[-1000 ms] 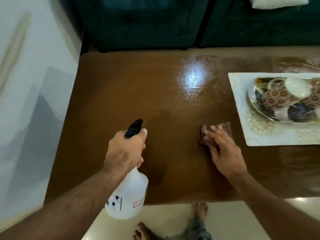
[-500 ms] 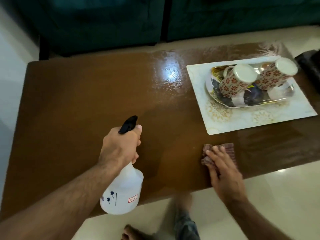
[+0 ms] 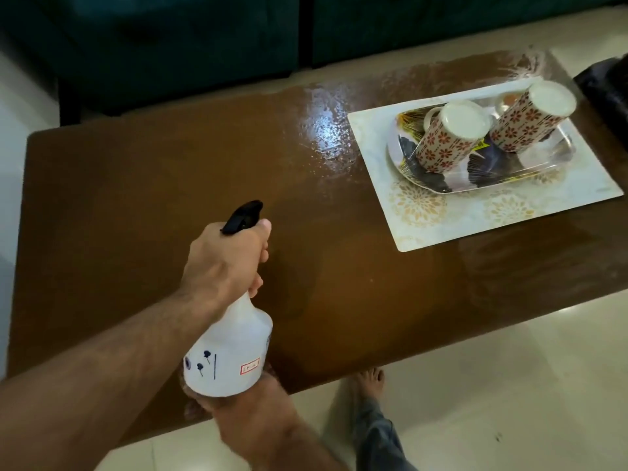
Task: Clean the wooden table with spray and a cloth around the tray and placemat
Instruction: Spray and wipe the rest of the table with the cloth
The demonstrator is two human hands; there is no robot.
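Landmark = mat, far-right part of table.

Far left of mat: table looks dry and dull, no droplets visible. Judgement: this half wants spray next.

Left of mat, nearer the person: left hand is wrapped tight round the neck of the bottle, a finger up by the black trigger head; can't tell if it's squeezing. Nozzle points away from the person, roughly toward the table middle and the mat. To do this well: aim nozzle left, away from mat, short bursts, so no mist lands on mat or cups.

Under the bottle, at the near table edge, well left of mat: right hand mostly hidden by the bottle; can't tell how open it is. A bit of the cloth seems to show beneath it, blurry. Wipe w/ flat pressure, overlapping strokes, work toward the edge.

Just left of mat's far corner: wet glossy patch w/ beads, not wiped yet; needs a pass right up to the mat border w/o shifting it.

On mat: tray w/ two cups upside down. Leave them be.
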